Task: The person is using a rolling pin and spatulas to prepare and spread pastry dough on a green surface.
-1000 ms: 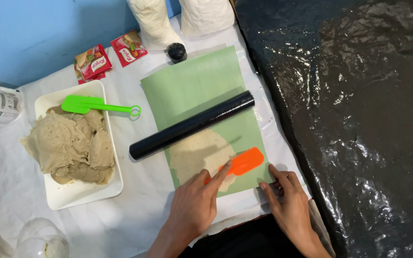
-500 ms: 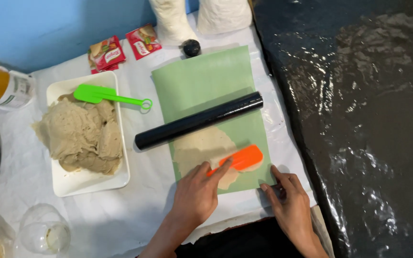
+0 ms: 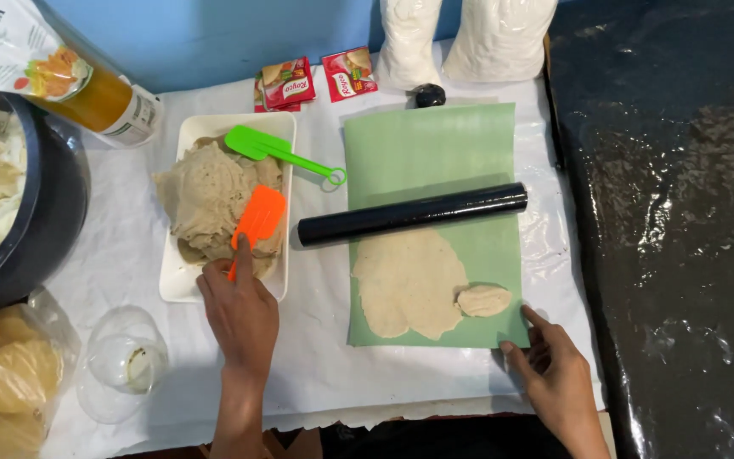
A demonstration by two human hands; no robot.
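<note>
Fingers: my left hand (image 3: pixel 239 310) pinches orange silicone spatula (image 3: pixel 256 219) on beige dough mound (image 3: pixel 210 200).
Right hand (image 3: pixel 558 378): fingers spread, pressing green rectangular mat (image 3: pixel 435 144) corner.

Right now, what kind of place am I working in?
Most likely a home kitchen set up for dough work: a white tray of dough, a black rolling pin across a green mat, and the left hand holding an orange spatula.

Orange spatula (image 3: pixel 258 219): smooth plastic, matt. Dough (image 3: pixel 214 200) in tray: rough, coarse. Rolling pin (image 3: pixel 412 214): black, glossy. Green mat (image 3: pixel 435 149): matt, smooth. Right edge of counter (image 3: pixel 673 221): wrinkled shiny black film.
</note>
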